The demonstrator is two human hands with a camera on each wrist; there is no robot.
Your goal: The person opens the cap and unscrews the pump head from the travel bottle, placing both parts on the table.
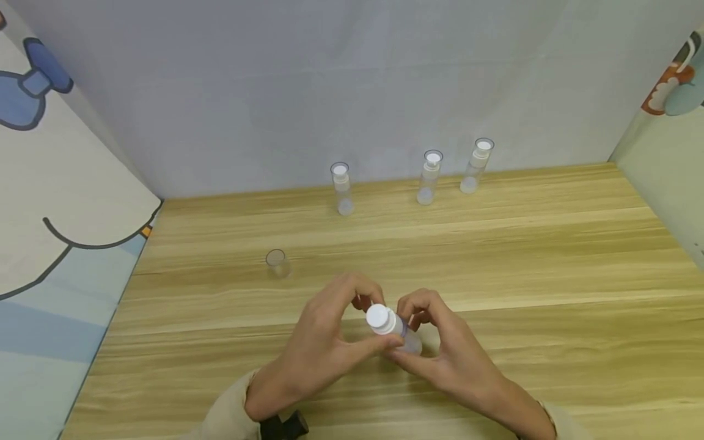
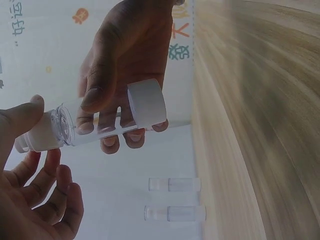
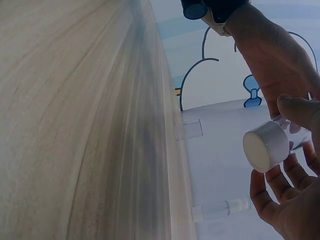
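A small clear bottle (image 1: pixel 409 342) with a white pump top (image 1: pixel 378 318) is held tilted above the wooden table (image 1: pixel 550 275), between both hands. My left hand (image 1: pixel 324 336) pinches the white top with thumb and curled fingers. My right hand (image 1: pixel 445 351) grips the clear body. In the left wrist view the bottle (image 2: pixel 100 127) lies level, with the right hand's fingers (image 2: pixel 125 50) wrapped round the body near its white base (image 2: pixel 147 102). The right wrist view shows that white base (image 3: pixel 266 145) end-on, beside my right fingers (image 3: pixel 290 210).
A loose clear cap (image 1: pixel 277 263) stands on the table to the left of the hands. Three capped clear bottles (image 1: pixel 342 186) (image 1: pixel 429 177) (image 1: pixel 475 165) stand along the back wall. Cartoon-printed panels (image 1: pixel 55 183) close in both sides.
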